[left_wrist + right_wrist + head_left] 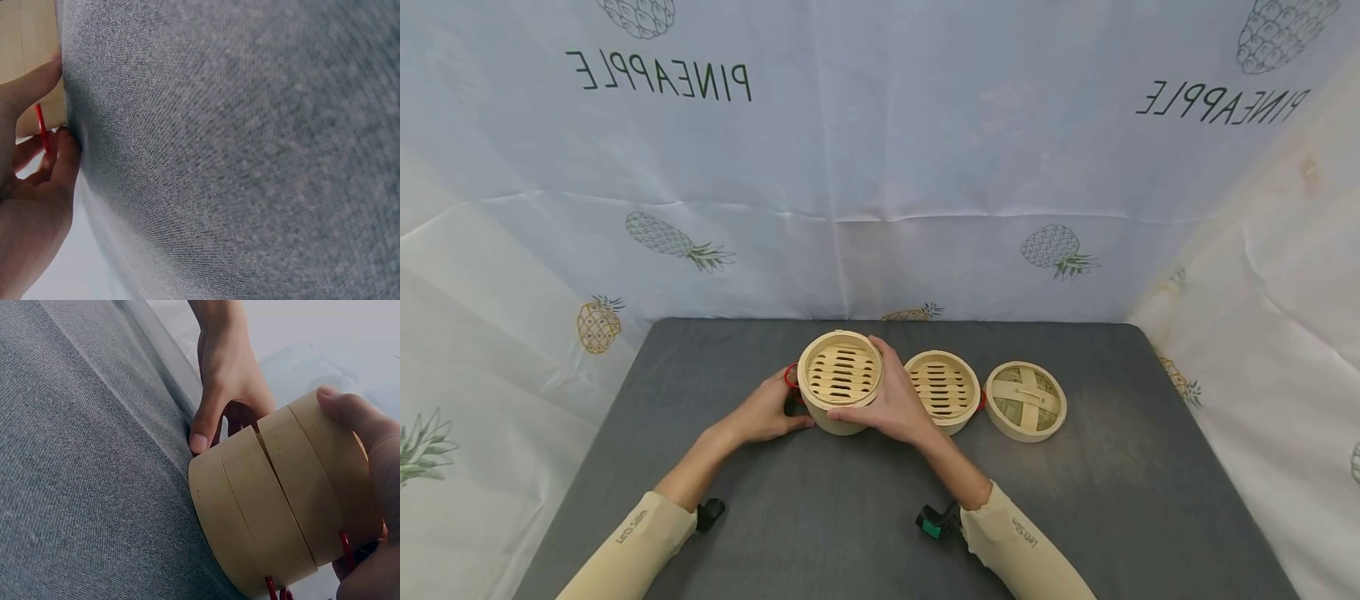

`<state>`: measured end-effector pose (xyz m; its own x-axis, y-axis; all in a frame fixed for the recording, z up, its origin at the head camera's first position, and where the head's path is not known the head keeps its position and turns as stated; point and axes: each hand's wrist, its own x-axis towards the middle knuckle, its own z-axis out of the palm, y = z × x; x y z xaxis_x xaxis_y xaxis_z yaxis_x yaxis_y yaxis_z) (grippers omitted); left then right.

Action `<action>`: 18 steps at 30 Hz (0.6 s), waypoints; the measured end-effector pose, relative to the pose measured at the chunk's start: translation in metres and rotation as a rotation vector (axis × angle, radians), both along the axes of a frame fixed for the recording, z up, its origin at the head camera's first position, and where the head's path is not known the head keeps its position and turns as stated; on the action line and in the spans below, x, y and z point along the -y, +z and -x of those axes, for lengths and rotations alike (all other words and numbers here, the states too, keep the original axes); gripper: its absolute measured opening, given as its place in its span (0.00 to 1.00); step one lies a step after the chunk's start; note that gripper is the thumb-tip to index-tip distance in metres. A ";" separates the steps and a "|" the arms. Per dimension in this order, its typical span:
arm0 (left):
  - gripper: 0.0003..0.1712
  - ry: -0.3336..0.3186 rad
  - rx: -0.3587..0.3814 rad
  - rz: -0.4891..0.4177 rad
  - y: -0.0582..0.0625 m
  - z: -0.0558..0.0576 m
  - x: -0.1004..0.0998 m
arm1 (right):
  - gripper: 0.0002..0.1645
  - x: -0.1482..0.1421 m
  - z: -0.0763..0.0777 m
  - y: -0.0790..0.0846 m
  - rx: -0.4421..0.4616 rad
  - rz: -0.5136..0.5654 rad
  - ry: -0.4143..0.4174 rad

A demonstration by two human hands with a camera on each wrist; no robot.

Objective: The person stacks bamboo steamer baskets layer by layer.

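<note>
Right wrist: right fingers (883,357) clamped on upper steamer (312,481); left fingers (65,159) apparently gripping lower steamer (234,509).

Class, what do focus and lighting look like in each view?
Head: soft, diffuse light on the backdrop; left wrist: tabletop blurred, especially toward the right; right wrist: stacked steamers fairly clear, backdrop pale and out of focus.
</note>
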<state>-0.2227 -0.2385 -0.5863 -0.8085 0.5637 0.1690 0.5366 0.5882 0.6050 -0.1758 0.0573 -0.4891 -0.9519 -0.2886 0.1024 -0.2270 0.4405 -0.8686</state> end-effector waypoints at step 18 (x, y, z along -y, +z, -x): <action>0.42 0.018 -0.035 0.000 0.008 -0.007 -0.003 | 0.77 0.001 0.003 0.002 0.030 -0.042 0.050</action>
<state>-0.2155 -0.2358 -0.5782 -0.8122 0.5490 0.1971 0.5466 0.5983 0.5859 -0.1785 0.0564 -0.4872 -0.9388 -0.3392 0.0604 -0.2233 0.4654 -0.8565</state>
